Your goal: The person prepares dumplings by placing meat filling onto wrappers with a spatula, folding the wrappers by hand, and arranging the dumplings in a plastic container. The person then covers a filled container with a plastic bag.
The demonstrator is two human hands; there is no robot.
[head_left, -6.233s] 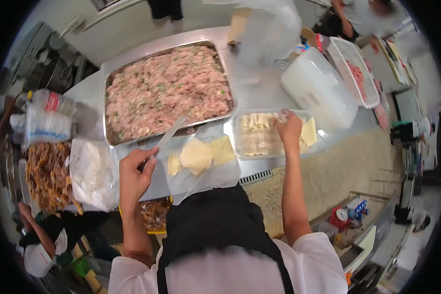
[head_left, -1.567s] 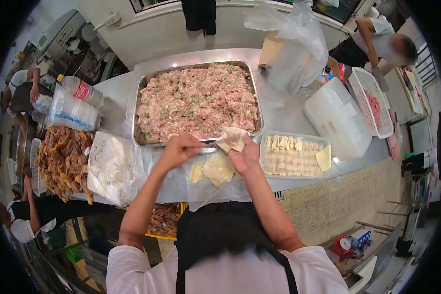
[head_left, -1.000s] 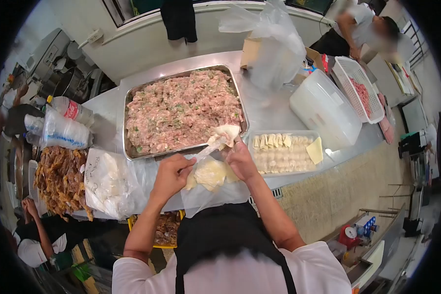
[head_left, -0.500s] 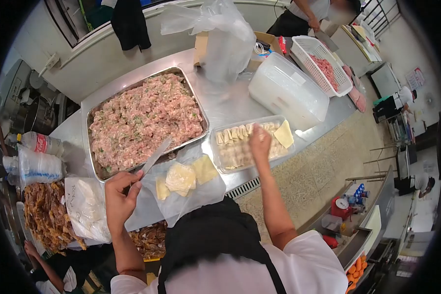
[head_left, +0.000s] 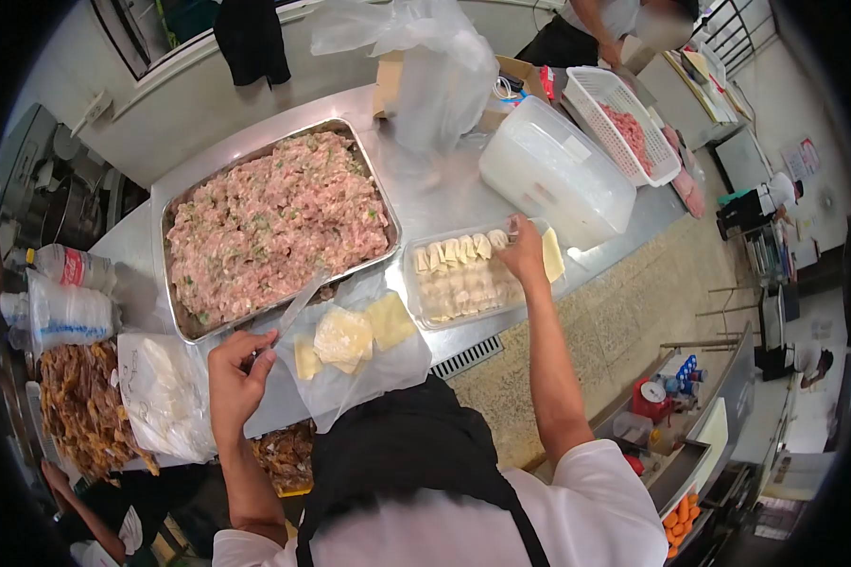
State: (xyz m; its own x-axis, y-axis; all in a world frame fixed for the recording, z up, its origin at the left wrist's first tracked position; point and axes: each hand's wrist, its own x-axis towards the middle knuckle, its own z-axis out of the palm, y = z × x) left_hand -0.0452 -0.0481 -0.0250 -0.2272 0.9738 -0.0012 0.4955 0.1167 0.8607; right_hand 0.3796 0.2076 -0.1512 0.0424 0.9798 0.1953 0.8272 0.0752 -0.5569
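Note:
My left hand (head_left: 241, 373) is closed on a flat spatula (head_left: 303, 300), whose blade points up and right beside the front edge of the metal tray (head_left: 393, 248). Pink minced meat with green bits (head_left: 279, 222) fills that tray. My right hand (head_left: 525, 253) reaches into a clear plastic container (head_left: 425, 318), fingers pressed together at the end of the upper row of folded dumplings (head_left: 459, 250); what they hold is too small to make out. A yellow wrapper (head_left: 551, 255) lies at the container's right end. Between my hands, a stack of wrappers (head_left: 343, 337) rests on a plastic sheet (head_left: 326, 402).
A translucent bin (head_left: 558, 170) and a white basket of meat (head_left: 624, 123) stand at the back right, a plastic bag (head_left: 440, 85) behind. Bottles (head_left: 76, 267), a white bag (head_left: 161, 392) and brown meat (head_left: 80, 406) are at left. Other people work around.
After both hands met at a filled wrapper over the tray's edge, my right hand moved right to the dumpling container. My left hand, still with the spatula, drew back left. The view has turned.

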